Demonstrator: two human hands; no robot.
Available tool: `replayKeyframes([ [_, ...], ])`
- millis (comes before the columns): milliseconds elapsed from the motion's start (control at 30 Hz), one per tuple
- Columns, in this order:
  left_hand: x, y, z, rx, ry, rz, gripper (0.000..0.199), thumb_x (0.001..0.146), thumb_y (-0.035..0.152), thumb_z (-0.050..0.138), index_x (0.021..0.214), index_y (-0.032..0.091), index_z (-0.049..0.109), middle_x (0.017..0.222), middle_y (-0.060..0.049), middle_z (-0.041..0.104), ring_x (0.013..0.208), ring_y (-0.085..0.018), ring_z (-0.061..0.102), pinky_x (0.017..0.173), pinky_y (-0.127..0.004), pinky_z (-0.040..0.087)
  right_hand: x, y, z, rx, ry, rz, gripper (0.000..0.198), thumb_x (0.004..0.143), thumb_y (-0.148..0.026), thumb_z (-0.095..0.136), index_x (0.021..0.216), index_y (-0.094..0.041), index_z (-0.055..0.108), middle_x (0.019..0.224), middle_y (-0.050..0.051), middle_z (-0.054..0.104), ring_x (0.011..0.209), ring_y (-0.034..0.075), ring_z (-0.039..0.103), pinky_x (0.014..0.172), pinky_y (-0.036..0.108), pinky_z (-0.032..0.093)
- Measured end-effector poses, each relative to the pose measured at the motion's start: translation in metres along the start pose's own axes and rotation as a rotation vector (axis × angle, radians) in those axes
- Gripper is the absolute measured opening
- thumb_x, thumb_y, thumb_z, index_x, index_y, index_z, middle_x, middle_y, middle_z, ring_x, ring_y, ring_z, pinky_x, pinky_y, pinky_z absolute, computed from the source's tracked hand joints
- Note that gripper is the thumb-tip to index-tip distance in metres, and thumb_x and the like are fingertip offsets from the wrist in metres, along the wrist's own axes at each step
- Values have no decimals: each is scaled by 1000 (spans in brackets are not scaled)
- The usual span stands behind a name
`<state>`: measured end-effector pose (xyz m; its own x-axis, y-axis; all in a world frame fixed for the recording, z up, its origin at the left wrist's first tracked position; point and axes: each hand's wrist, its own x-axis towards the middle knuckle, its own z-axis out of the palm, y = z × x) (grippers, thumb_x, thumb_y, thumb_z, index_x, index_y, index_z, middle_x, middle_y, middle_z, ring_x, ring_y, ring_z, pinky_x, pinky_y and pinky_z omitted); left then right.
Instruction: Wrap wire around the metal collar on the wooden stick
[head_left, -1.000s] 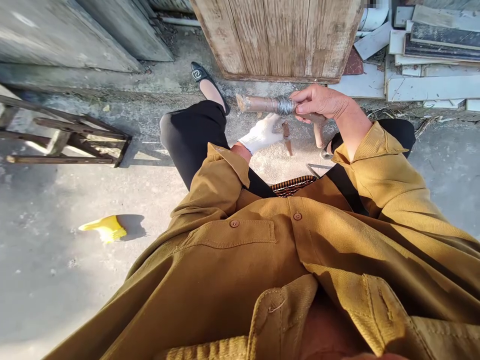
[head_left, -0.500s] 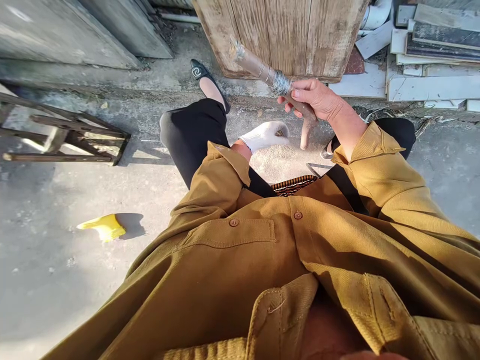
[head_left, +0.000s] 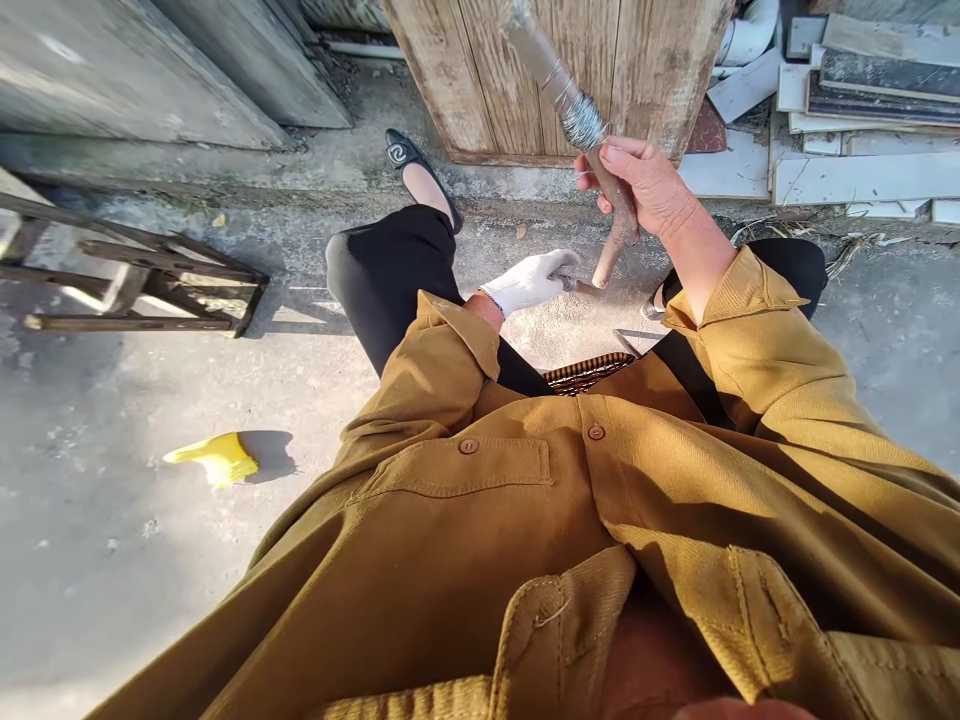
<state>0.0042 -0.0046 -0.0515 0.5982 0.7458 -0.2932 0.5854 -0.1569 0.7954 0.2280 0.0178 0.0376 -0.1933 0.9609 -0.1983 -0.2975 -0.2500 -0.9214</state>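
My right hand [head_left: 649, 190], bare, is wrapped round a forked wooden stick [head_left: 616, 205] just below a coil of silvery wire [head_left: 583, 122] wound about it. The stick slants, its thicker far end up over a wooden panel and its short fork end pointing down towards me. My left hand [head_left: 529, 282], in a white knitted glove, is closed beside that fork end. A short greyish piece [head_left: 581, 287] juts from its fingers towards the fork; what it is and whether it touches the stick I cannot tell.
A weathered plank panel [head_left: 495, 110] leans ahead of me. Stacked boards [head_left: 847, 178] lie at the right. On the left are a wooden frame [head_left: 165, 280] and a yellow object [head_left: 217, 458] on concrete. A striped woven seat edge [head_left: 589, 372] shows between my legs.
The stick has swung more upright, its wire-wound part shifting right and up with my right hand. My left hand has turned, and the greyish piece now points towards the fork end.
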Motion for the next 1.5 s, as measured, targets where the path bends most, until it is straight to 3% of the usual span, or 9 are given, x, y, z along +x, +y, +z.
replayKeyframes([
  [233, -12, -3, -23, 31, 92, -51, 56, 88, 9, 60, 142, 14, 75, 112, -7, 82, 99, -21, 75, 97, -31, 57, -2, -11, -23, 45, 75, -184, 34, 82, -41, 86, 99, -17, 68, 100, 6, 77, 88, 16, 66, 52, 19, 47],
  [467, -26, -7, -26, -40, 276, 96, 34, 83, 6, 59, 108, 17, 80, 128, -9, 80, 117, -24, 74, 108, -39, 58, 2, -15, -36, 151, 210, -233, 38, 75, -42, 93, 96, -16, 73, 95, 4, 77, 83, 14, 67, 50, 17, 48],
  [700, -29, -4, -12, 7, 110, 322, 21, 89, 9, 62, 93, 20, 80, 122, -9, 79, 117, -23, 75, 111, -40, 58, 16, -6, -21, 123, 196, -134, 27, 86, -35, 86, 94, -16, 68, 92, 4, 74, 82, 14, 64, 50, 17, 47],
  [800, -32, -1, -12, -84, 198, 182, 20, 89, 11, 64, 97, 20, 79, 123, -9, 79, 118, -22, 74, 112, -38, 57, 18, -11, -26, 46, 338, -84, 11, 102, -25, 66, 93, -19, 64, 95, 3, 71, 84, 12, 62, 54, 17, 46],
  [900, -28, -4, -15, -274, 340, -146, 18, 92, 19, 62, 105, 20, 76, 105, -8, 80, 100, -19, 76, 97, -33, 62, 8, -21, -33, 7, 432, -66, 14, 96, -32, 70, 99, -21, 60, 106, 5, 72, 88, 13, 60, 58, 18, 46],
  [1033, -15, -19, -14, -533, 423, -482, 18, 99, 39, 61, 99, 22, 67, 73, -2, 69, 64, -15, 69, 66, -29, 58, -14, -27, -33, -24, 227, -170, 37, 77, -48, 87, 91, -21, 66, 106, 9, 73, 82, 17, 57, 58, 25, 44],
  [1167, -6, -31, -10, -785, 385, -673, 35, 100, 56, 61, 103, 22, 66, 70, -3, 69, 61, -17, 69, 62, -31, 55, -27, -22, -22, -97, -19, -144, 30, 85, -43, 88, 90, -17, 73, 93, 8, 72, 68, 16, 54, 58, 29, 42],
  [1367, -6, -21, -12, -975, 372, -298, 59, 115, 49, 25, 164, 21, 43, 137, -15, 75, 117, -19, 77, 94, -34, 63, -21, -4, 0, -216, -153, 33, 36, 85, -48, 86, 87, -17, 68, 82, 5, 68, 60, 13, 49, 58, 28, 44],
  [1500, 0, -4, 0, -690, 310, -158, 51, 113, 46, 42, 157, 23, 53, 141, -14, 71, 134, -22, 70, 100, -35, 59, -18, 7, 16, -299, -162, 186, 39, 84, -50, 89, 96, -21, 67, 77, 0, 63, 60, 14, 49, 55, 25, 45],
])
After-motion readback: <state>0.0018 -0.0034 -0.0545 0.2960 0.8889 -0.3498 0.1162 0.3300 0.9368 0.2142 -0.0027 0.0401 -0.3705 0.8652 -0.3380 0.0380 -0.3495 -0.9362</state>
